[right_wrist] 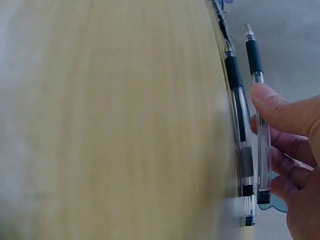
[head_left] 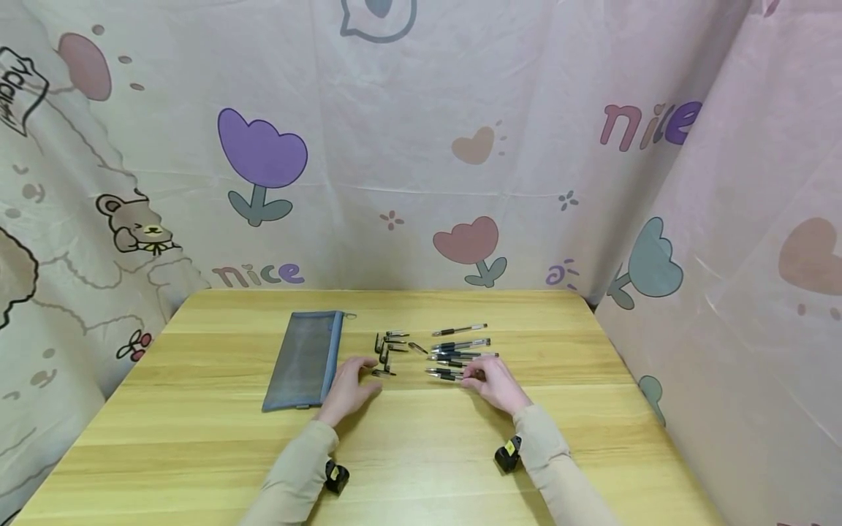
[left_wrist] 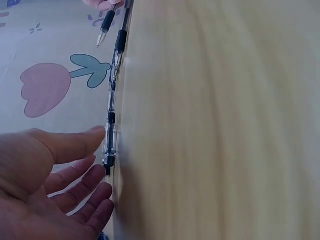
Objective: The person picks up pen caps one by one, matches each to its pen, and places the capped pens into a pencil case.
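In the right wrist view my right hand (right_wrist: 295,125) pinches a clear gel pen (right_wrist: 254,55) with a black grip, bare tip forward, raised just off the table. Other uncapped gel pens (head_left: 460,345) lie in a loose column beside that hand in the head view. My left hand (head_left: 350,389) rests at the near end of a scatter of black and clear pen caps (head_left: 397,348). Its thumb and fingers are parted in the left wrist view, close by a cap (left_wrist: 110,142), and grip nothing.
Left of the caps a grey mesh zip pouch (head_left: 301,358) with blue edging lies flat, next to my left hand. The wooden table (head_left: 421,453) ends at a printed cloth backdrop (head_left: 368,241) behind and at the sides.
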`<action>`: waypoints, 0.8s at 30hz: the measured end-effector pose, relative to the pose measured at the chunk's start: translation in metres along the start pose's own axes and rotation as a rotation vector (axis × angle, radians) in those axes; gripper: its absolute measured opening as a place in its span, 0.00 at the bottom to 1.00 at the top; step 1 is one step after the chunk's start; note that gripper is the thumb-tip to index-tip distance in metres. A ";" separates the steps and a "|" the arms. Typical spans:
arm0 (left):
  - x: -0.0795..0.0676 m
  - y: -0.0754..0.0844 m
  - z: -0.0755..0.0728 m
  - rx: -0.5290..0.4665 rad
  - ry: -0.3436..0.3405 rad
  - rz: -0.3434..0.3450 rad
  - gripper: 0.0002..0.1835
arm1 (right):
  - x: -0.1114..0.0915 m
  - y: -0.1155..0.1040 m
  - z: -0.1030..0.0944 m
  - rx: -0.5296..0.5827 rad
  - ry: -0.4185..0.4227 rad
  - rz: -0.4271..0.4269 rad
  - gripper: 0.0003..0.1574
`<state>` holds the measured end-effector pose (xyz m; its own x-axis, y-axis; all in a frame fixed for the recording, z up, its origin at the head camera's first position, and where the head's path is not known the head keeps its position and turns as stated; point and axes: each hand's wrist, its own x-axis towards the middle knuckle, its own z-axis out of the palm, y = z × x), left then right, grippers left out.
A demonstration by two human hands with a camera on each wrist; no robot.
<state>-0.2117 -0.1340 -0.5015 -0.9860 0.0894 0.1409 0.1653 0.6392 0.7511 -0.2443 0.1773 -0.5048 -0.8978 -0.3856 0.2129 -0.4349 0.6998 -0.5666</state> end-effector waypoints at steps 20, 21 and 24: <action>0.016 0.004 0.010 0.004 0.037 -0.105 0.17 | -0.004 0.000 0.002 0.084 0.074 0.001 0.03; 0.016 0.003 0.010 -0.002 0.037 -0.110 0.16 | -0.004 0.000 0.002 0.088 0.072 0.003 0.03; 0.016 0.002 0.010 -0.003 0.031 -0.110 0.16 | -0.004 0.000 0.002 0.111 0.064 0.016 0.03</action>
<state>-0.2274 -0.1238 -0.5042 -0.9970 -0.0047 0.0778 0.0566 0.6416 0.7650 -0.2410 0.1780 -0.5071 -0.9085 -0.3337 0.2514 -0.4136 0.6329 -0.6545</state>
